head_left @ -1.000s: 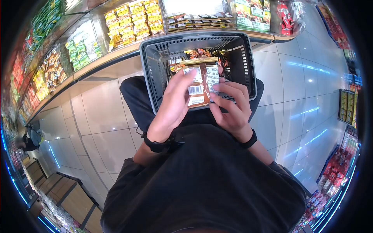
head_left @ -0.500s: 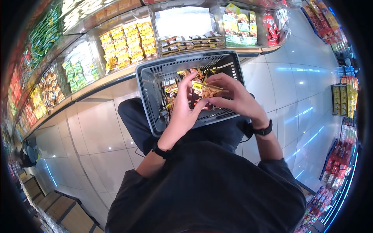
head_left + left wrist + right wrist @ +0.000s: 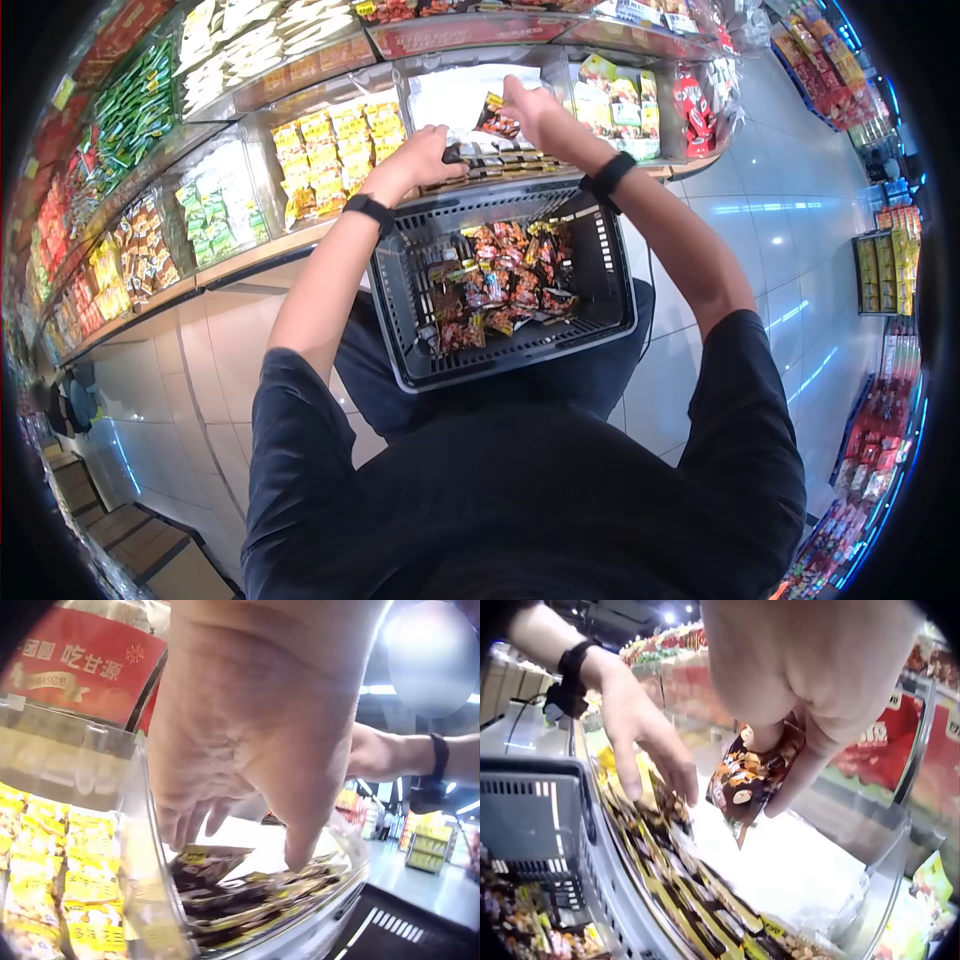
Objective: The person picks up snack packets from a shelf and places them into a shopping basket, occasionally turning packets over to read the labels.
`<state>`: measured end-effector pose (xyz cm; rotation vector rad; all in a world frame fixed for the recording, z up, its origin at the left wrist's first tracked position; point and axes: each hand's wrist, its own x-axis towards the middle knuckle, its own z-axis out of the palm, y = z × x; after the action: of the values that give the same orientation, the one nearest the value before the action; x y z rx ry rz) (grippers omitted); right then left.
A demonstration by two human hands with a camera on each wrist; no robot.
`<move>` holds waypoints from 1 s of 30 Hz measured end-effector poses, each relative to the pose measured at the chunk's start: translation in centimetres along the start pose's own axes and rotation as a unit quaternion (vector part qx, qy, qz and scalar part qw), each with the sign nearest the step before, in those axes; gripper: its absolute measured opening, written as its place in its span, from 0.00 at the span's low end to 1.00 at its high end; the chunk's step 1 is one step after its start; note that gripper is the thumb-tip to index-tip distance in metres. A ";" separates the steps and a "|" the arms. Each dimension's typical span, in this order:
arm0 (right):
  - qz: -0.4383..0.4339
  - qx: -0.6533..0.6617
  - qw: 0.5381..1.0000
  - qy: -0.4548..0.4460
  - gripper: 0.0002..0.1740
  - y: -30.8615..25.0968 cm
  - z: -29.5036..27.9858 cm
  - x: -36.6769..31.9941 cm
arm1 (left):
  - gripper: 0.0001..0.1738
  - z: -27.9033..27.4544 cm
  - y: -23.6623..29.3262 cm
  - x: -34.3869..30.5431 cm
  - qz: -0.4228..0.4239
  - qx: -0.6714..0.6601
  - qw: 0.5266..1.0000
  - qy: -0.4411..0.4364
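My right hand [image 3: 540, 110] pinches a small dark snack packet [image 3: 754, 776] with orange print, raised over the white bottom of a clear shelf bin [image 3: 885, 877]. My left hand [image 3: 415, 160] reaches over the bin's left end, fingers pointing down and spread from the thumb. Its fingertips are right at a tilted dark packet [image 3: 210, 862]. A row of dark packets with gold edges [image 3: 697, 892] stands along the front of this bin. Below both hands, the grey shopping basket [image 3: 515, 375] holds many loose snack packets [image 3: 510, 270] and overlaps my lap.
Yellow snack packets [image 3: 335, 150] fill the bin on the left; green-and-white ones [image 3: 618, 110] and red ones [image 3: 692, 105] stand to the right. Clear dividers separate the bins. An upper shelf [image 3: 470, 35] runs behind. Tiled floor [image 3: 740, 250] lies to the right, with display racks [image 3: 888, 265] beyond.
Both hands have moved from over the basket forward to the shelf bin, the right one carrying a packet. The basket's contents are now uncovered, and the brown-backed packet seen earlier has left the basket area.
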<state>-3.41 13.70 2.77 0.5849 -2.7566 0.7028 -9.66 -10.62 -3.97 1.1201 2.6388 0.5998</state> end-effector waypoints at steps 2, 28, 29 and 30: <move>0.018 0.011 0.998 -0.060 0.17 2.3 2.6 1.3 | 0.41 -0.3 -0.2 1.6 -0.002 0.014 0.997 -0.075; -0.022 0.053 0.957 -0.283 0.45 4.5 10.1 1.2 | 0.73 1.1 0.6 2.9 -0.074 0.040 0.977 -0.197; -0.024 0.052 0.958 -0.281 0.45 4.3 10.0 1.1 | 0.73 1.2 0.6 2.9 -0.074 0.042 0.977 -0.194; -0.031 0.048 0.963 -0.262 0.44 4.2 9.9 1.0 | 0.73 1.3 0.8 3.0 -0.095 0.041 0.974 -0.202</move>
<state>-7.35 11.80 -7.11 1.0017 -3.1718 0.7605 -10.81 -7.58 -4.85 0.8822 2.3918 0.2000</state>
